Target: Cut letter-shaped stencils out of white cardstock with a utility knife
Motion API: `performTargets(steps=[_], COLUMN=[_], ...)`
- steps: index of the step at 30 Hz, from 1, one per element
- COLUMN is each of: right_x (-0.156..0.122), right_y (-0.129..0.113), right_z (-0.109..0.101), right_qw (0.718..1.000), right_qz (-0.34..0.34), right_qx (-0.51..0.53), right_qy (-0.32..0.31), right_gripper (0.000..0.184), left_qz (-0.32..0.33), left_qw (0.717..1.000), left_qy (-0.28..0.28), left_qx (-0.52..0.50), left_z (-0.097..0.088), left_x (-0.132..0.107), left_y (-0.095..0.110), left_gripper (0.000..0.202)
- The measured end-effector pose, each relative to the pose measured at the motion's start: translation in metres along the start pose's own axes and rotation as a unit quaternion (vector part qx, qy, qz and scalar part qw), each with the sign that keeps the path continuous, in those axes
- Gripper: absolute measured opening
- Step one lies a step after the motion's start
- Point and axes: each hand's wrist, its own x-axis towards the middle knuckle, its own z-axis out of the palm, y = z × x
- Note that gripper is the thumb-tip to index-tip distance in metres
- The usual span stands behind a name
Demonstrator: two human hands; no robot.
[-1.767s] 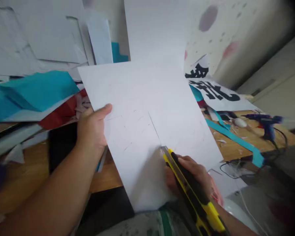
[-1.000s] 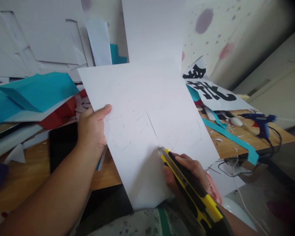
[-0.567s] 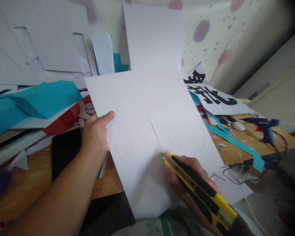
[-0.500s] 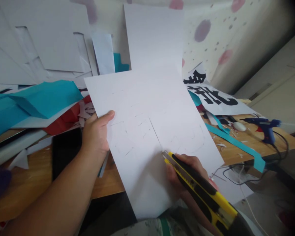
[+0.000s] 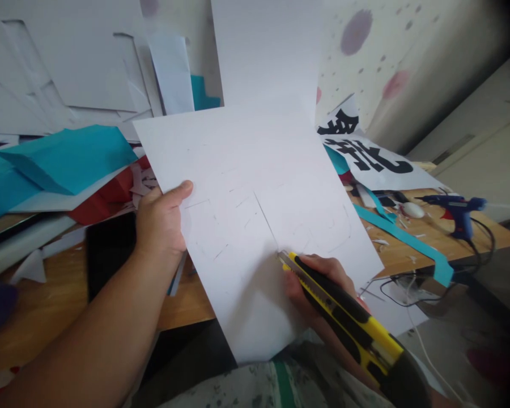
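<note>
A large white sheet of card (image 5: 221, 181) tilts over the table's front edge, with faint line marks and one longer dark cut line on it. My left hand (image 5: 161, 218) grips its left edge, thumb on top and fingers hidden beneath. In my right hand (image 5: 314, 283) is a yellow and black utility knife (image 5: 348, 317), fingers wrapped round it. The knife's blade tip meets the card at the lower end of the long line. Another white sheet (image 5: 267, 51) stands upright behind the card.
Folded turquoise card (image 5: 63, 158) and a dark flat tablet-like thing (image 5: 110, 255) lie at left. At right are a blue glue gun (image 5: 459, 212) with its cable, a turquoise strip (image 5: 408, 241) and a sheet with black characters (image 5: 369, 153). Paper scraps litter the wooden table (image 5: 187, 311).
The whole view has shifted slightly, so everything sits a little higher in the picture. Both hands keep their grips, and the blade stays at the line's lower end.
</note>
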Motion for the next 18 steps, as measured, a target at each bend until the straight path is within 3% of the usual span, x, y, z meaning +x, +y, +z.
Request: performTargets(steps=[7, 11, 15, 18], right_x=[0.003, 0.005, 0.002, -0.002], right_y=[0.021, 0.020, 0.016, 0.013], right_z=[0.010, 0.009, 0.007, 0.005], right_qw=[0.992, 0.988, 0.990, 0.996], right_qz=[-0.116, -0.142, -0.126, -0.064], right_qx=[0.007, 0.002, -0.008, -0.003], right_qy=[0.047, 0.055, 0.069, 0.067], right_gripper=[0.025, 0.027, 0.024, 0.023], left_qz=[0.008, -0.001, -0.015, -0.022], left_qw=[1.000, 1.000, 1.000, 1.000], left_qy=[-0.006, 0.000, 0.003, -0.015], left_qx=[-0.012, -0.011, -0.007, -0.011], left_z=[-0.001, 0.000, -0.001, -0.001], left_x=[0.000, -0.001, 0.000, 0.000], left_y=[-0.002, -0.001, -0.001, -0.001], left_gripper=[0.023, 0.025, 0.027, 0.027])
